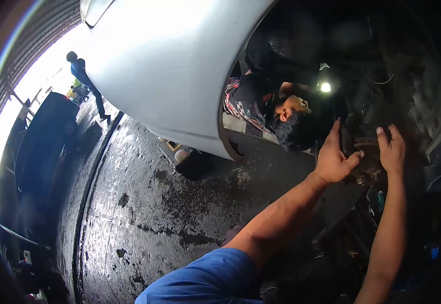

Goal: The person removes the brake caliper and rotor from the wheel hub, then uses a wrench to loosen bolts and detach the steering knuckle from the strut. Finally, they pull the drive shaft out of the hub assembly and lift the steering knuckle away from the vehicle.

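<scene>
In the head view both arms reach into the dark wheel well of a white car (175, 66). My left hand (336, 158) is at the left side of a rusty brown wheel hub part (367, 144), its fingers apart and the thumb near the part's edge. On the other side of that part, my right hand (392, 149) has its fingers raised and spread. Neither hand clearly holds anything. Beyond the hands shines a small bright lamp (325, 87). The hub's lower details are lost in shadow.
A co-worker (256, 104) in a dark patterned shirt leans in just behind my left hand. Another person (85, 78) stands farther off at the left, near a dark vehicle (43, 137). Objects with a metal frame (172, 147) lie on the stained floor (149, 218).
</scene>
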Demonstrator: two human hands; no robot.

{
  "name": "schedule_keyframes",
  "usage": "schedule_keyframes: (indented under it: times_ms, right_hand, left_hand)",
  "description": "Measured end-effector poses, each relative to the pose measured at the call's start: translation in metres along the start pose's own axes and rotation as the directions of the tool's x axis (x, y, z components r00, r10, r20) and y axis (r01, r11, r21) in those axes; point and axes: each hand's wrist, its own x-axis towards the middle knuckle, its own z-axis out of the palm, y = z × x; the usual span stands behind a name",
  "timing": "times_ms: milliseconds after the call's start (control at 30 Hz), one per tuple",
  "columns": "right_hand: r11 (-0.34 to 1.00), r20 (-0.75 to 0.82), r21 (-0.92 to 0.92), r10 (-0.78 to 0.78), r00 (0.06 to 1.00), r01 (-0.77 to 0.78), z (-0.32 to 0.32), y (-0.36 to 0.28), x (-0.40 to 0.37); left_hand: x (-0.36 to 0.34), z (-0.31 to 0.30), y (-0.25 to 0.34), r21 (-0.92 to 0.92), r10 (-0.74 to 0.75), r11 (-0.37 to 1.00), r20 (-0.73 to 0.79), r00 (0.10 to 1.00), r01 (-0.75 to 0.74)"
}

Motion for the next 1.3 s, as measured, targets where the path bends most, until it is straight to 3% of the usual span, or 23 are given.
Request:
schedule_keyframes:
  times_ms: [67,400,500,667,1000,1200,1300]
  right_hand:
    - [0.996,-0.075,0.010,-0.087,0.993,0.088,0.003,0.004,-0.001]
    - [0.999,0.020,0.049,-0.013,1.000,0.012,0.001,0.005,0.001]
    - [0.995,-0.115,0.030,-0.090,0.989,0.094,0.006,0.006,-0.001]
    - [0.999,-0.011,0.036,-0.019,1.000,0.019,0.000,0.002,0.000]
    - [0.996,-0.097,0.001,-0.086,0.992,0.086,0.006,0.007,-0.001]
    - [1.000,-0.013,-0.017,-0.025,1.000,0.025,0.000,0.002,0.001]
    - [0.994,-0.113,-0.001,-0.107,0.988,0.107,0.004,0.002,0.000]
  left_hand:
    - [0.000,-0.001,0.004,-0.016,-0.060,0.998,0.037,0.997,0.061]
    - [0.000,0.000,0.004,-0.004,-0.035,0.999,0.026,0.999,0.036]
    - [0.000,-0.001,0.004,-0.007,-0.032,0.999,0.020,0.999,0.033]
    - [-0.001,0.003,-0.002,-0.005,-0.023,1.000,0.013,1.000,0.023]
    - [-0.001,0.000,0.007,-0.032,-0.117,0.992,0.040,0.992,0.118]
    - [-0.001,-0.001,0.009,-0.030,-0.053,0.998,0.021,0.998,0.054]
    - [-0.001,-0.002,0.010,-0.023,-0.104,0.994,0.038,0.994,0.105]
